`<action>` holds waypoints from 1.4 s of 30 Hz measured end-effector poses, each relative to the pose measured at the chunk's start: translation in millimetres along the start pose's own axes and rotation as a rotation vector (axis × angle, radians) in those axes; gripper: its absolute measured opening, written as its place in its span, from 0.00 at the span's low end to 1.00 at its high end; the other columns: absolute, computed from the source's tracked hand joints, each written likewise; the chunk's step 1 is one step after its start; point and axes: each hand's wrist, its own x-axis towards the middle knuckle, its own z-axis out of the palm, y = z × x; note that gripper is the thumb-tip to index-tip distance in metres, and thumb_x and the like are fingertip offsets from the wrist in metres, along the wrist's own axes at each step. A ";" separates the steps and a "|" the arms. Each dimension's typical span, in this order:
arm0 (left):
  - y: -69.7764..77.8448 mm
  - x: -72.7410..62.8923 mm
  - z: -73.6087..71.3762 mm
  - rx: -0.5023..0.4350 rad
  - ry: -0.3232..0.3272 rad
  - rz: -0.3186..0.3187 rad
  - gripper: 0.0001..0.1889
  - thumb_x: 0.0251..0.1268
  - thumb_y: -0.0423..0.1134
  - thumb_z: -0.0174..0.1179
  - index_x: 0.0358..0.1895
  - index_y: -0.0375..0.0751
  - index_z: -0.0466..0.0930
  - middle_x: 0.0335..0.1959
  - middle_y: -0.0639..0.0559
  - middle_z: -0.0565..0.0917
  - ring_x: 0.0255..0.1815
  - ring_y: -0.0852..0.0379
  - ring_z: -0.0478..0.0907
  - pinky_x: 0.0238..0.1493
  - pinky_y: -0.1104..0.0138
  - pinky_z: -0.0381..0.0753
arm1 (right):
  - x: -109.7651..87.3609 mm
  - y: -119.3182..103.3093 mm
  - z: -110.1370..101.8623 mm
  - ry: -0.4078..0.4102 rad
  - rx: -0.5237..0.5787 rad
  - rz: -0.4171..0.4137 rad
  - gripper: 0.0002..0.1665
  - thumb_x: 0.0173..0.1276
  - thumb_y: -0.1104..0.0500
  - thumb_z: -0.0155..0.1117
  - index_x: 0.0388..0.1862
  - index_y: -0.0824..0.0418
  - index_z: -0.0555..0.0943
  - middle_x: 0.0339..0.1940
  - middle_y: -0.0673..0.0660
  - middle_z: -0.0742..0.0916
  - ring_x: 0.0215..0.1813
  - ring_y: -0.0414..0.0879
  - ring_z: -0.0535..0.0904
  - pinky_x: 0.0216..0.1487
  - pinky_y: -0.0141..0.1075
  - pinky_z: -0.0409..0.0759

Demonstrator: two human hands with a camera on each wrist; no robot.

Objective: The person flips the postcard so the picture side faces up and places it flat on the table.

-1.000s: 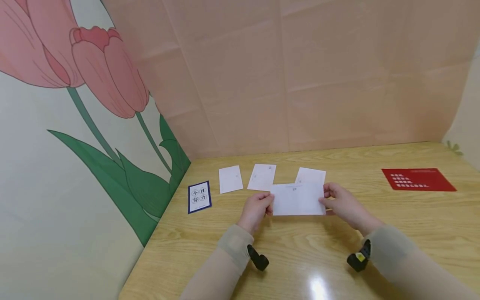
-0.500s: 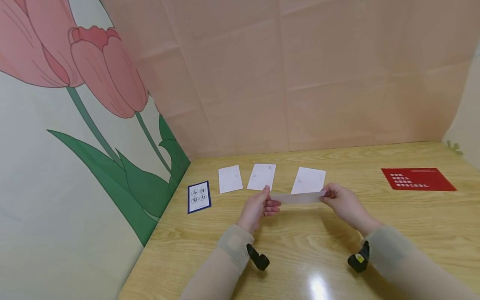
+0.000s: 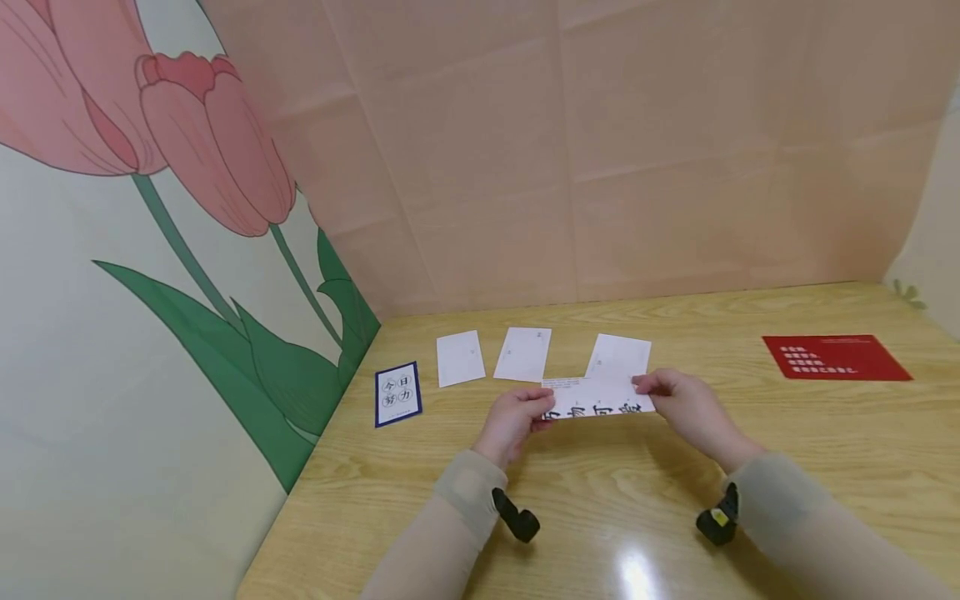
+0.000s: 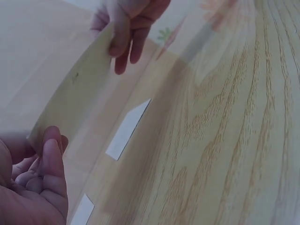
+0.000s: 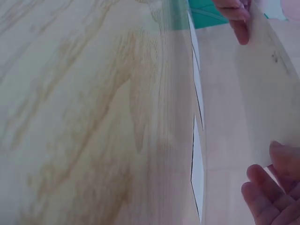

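Observation:
A white card point(image 3: 596, 397) with a row of large black brush-style characters is held up over the table between both hands. My left hand point(image 3: 516, 419) pinches its left end, and my right hand point(image 3: 686, 414) pinches the right end. Seen from the left wrist, the card point(image 4: 75, 86) bows slightly and shows its pale back with a small dark mark; the thumb of the left hand point(image 4: 37, 185) lies against it. The right wrist view has the right hand point(image 5: 276, 190) at the near end of the card point(image 5: 267, 89).
Behind the held card lies a white card point(image 3: 618, 354), partly overlapped by it. Two more white cards, one left point(image 3: 461, 358) and one nearer the middle point(image 3: 523, 353), lie along the back. A blue-bordered card point(image 3: 399, 395) is far left, a red card point(image 3: 836, 358) far right, on the wooden table point(image 3: 600, 517).
The held card has flipped over, from its plain white side through nearly edge-on to its lettered side. My left fingers straightened midway and now pinch again. The cards on the table stayed put.

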 end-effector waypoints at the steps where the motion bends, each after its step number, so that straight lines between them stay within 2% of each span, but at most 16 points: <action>1: -0.2 -0.1 0.1 0.005 0.004 -0.005 0.09 0.61 0.33 0.65 0.43 0.34 0.84 0.37 0.47 0.85 0.32 0.58 0.81 0.35 0.68 0.81 | 0.0 0.1 -0.2 -0.008 0.006 0.008 0.07 0.67 0.71 0.56 0.40 0.63 0.80 0.57 0.65 0.81 0.62 0.64 0.73 0.52 0.52 0.75; 6: -0.9 -0.9 0.9 0.047 0.018 -0.011 0.07 0.62 0.33 0.64 0.42 0.37 0.84 0.37 0.48 0.84 0.34 0.57 0.80 0.35 0.68 0.80 | 0.3 -1.9 -1.6 -0.043 0.022 0.073 0.10 0.69 0.68 0.56 0.48 0.64 0.80 0.61 0.67 0.78 0.58 0.62 0.75 0.49 0.50 0.78; 11: -0.5 -1.6 2.0 0.058 0.032 -0.013 0.06 0.62 0.32 0.64 0.42 0.39 0.83 0.35 0.48 0.84 0.34 0.57 0.80 0.35 0.68 0.80 | 1.6 -3.8 -4.0 -0.081 0.190 0.199 0.21 0.75 0.60 0.49 0.63 0.68 0.69 0.65 0.70 0.70 0.54 0.59 0.76 0.47 0.46 0.80; 15: -0.4 -1.6 2.6 0.068 0.035 -0.012 0.06 0.62 0.32 0.64 0.41 0.40 0.83 0.34 0.48 0.84 0.33 0.57 0.80 0.35 0.68 0.79 | 3.8 -3.1 -4.3 -0.122 0.347 0.255 0.38 0.72 0.54 0.59 0.72 0.69 0.55 0.66 0.72 0.66 0.50 0.56 0.77 0.45 0.43 0.82; 19: -0.3 -2.6 2.2 0.089 0.028 0.002 0.06 0.62 0.32 0.64 0.42 0.40 0.83 0.34 0.49 0.82 0.32 0.58 0.79 0.36 0.67 0.79 | 6.6 -0.3 -1.8 -0.180 0.433 0.289 0.50 0.65 0.58 0.68 0.75 0.66 0.49 0.60 0.72 0.70 0.43 0.53 0.79 0.40 0.42 0.83; 25: -1.8 -1.9 2.0 0.140 0.032 0.026 0.12 0.58 0.29 0.66 0.46 0.39 0.80 0.30 0.51 0.78 0.29 0.59 0.75 0.33 0.68 0.78 | 6.0 1.3 -2.2 -0.240 0.431 0.317 0.53 0.63 0.63 0.69 0.77 0.63 0.46 0.51 0.68 0.72 0.38 0.51 0.78 0.36 0.41 0.83; 28: -0.8 -2.2 1.5 0.173 0.019 0.026 0.22 0.56 0.26 0.66 0.55 0.41 0.76 0.31 0.49 0.78 0.29 0.58 0.75 0.32 0.68 0.79 | 5.0 1.2 -3.8 -0.265 0.413 0.319 0.54 0.62 0.63 0.69 0.78 0.62 0.45 0.48 0.67 0.72 0.37 0.51 0.76 0.35 0.40 0.82; 33: -0.3 -3.9 -0.7 0.283 -0.030 0.020 0.37 0.55 0.26 0.67 0.69 0.47 0.65 0.33 0.47 0.78 0.30 0.55 0.75 0.33 0.66 0.78 | 3.3 1.5 -3.4 -0.315 0.368 0.312 0.56 0.61 0.63 0.70 0.78 0.62 0.45 0.46 0.66 0.70 0.36 0.53 0.74 0.35 0.41 0.81; 37: -1.9 -3.7 -2.0 0.385 -0.060 0.014 0.39 0.56 0.28 0.67 0.71 0.49 0.63 0.33 0.48 0.76 0.28 0.54 0.73 0.29 0.67 0.75 | 2.8 2.9 -1.4 -0.333 0.320 0.306 0.54 0.61 0.64 0.70 0.77 0.63 0.47 0.45 0.66 0.69 0.36 0.52 0.73 0.35 0.41 0.81; 42: -3.6 -3.2 -1.4 0.440 -0.069 0.008 0.39 0.53 0.27 0.69 0.69 0.46 0.64 0.32 0.48 0.74 0.27 0.55 0.72 0.27 0.67 0.73 | 1.5 3.9 0.5 -0.336 0.246 0.289 0.51 0.60 0.64 0.70 0.74 0.67 0.51 0.44 0.66 0.70 0.37 0.53 0.73 0.34 0.42 0.80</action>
